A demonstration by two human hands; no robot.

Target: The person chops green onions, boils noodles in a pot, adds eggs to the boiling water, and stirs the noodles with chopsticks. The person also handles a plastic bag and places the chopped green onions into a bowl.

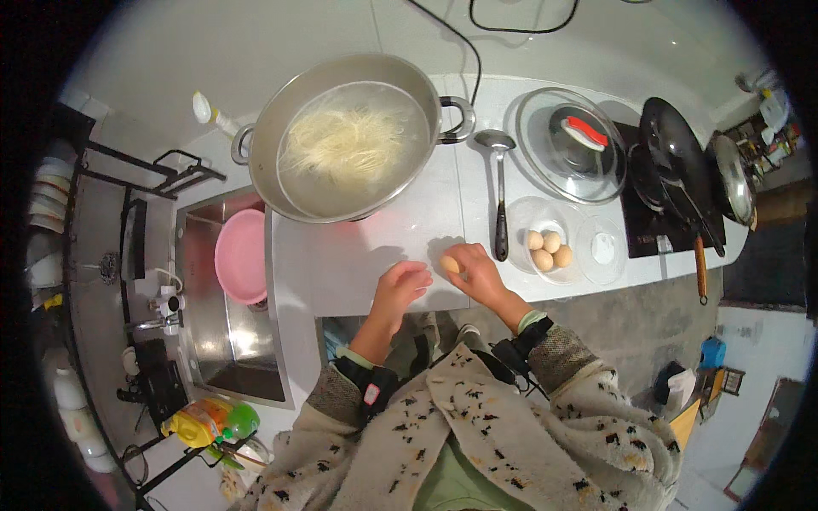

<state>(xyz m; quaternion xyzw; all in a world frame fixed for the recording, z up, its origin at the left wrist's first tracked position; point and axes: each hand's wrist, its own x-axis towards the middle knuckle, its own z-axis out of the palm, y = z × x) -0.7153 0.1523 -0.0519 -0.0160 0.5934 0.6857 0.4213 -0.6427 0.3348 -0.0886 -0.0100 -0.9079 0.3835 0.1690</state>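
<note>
My right hand (476, 273) holds an egg (450, 264) between thumb and fingers, over the front edge of the white counter (390, 246). To its left my left hand (401, 290) is apart from it, fingers slightly curled, with nothing in it. Beyond both hands stands a wide metal pot (422, 185) with pale noodles (348, 144) in liquid. A ladle with a black handle (501, 233) lies right of my right hand. Farther right, several eggs (543, 259) rest in a clear plastic bowl (521, 220), beside a clear round lid (602, 249).
A glass lid with a red-and-white handle (585, 133) lies at the back right. Beyond it a black wok (674, 153) stands over a black cooktop (677, 246). At left, a pink basin (241, 255) sits in the metal sink (223, 364). A black cable (476, 54) runs behind the pot.
</note>
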